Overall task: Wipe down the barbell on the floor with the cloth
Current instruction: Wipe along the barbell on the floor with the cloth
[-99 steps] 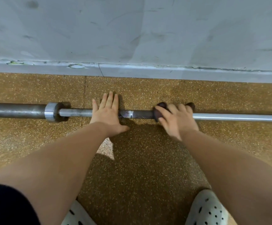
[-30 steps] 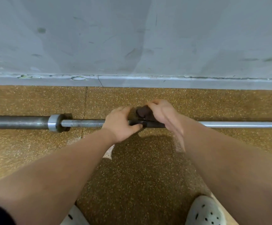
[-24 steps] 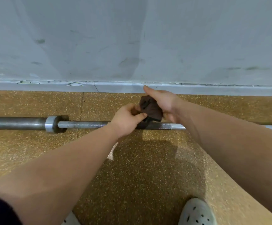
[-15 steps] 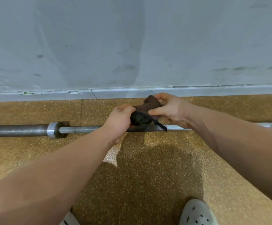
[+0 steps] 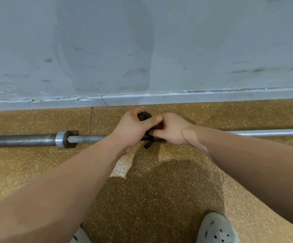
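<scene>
Here, left hand [image 5: 131, 129] and right hand [image 5: 172, 131], each grip clamped on the dark cloth [image 5: 143, 116] over the barbell [image 5: 89, 138].

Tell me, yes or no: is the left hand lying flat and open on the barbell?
No: the left hand is curled round the dark cloth, which the right hand also pinches.

Barbell [image 5: 28, 140] grey, cloth [image 5: 143, 116] seemingly dark brown, floor [image 5: 151, 190] speckled ochre.
</scene>
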